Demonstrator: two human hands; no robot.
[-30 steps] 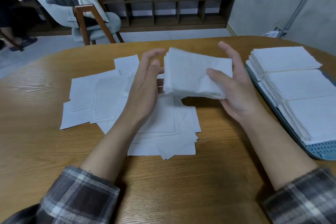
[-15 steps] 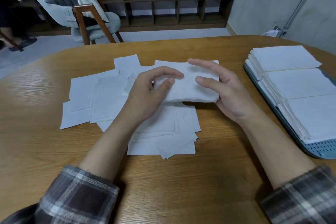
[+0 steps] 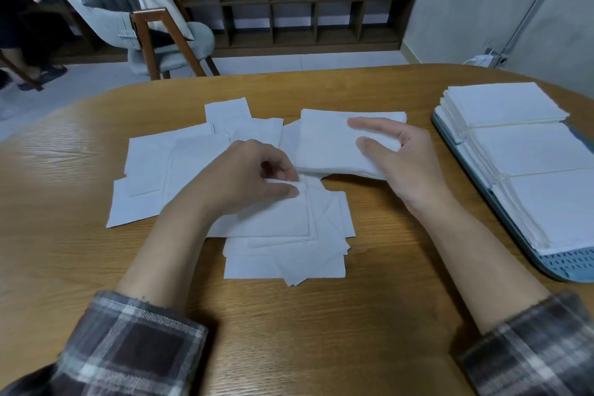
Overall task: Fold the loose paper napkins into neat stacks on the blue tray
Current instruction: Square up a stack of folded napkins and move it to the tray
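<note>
On the left, loose napkins point(image 3: 151, 177) lie scattered mid-table. My left hand point(image 3: 244, 183) pinches one's edge, and I could drag up two sheets. Just right, my right hand point(image 3: 411, 167) clasps a folded bundle point(image 3: 328, 141). It may fan out before reaching the blue tray point(image 3: 575, 267), far right, beside three stacks point(image 3: 530, 151).

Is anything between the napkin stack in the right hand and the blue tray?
Nothing visible: only bare table lies between the napkin stack, held by the right hand, and the blue tray. Three stacks already cover most of the tray.
</note>
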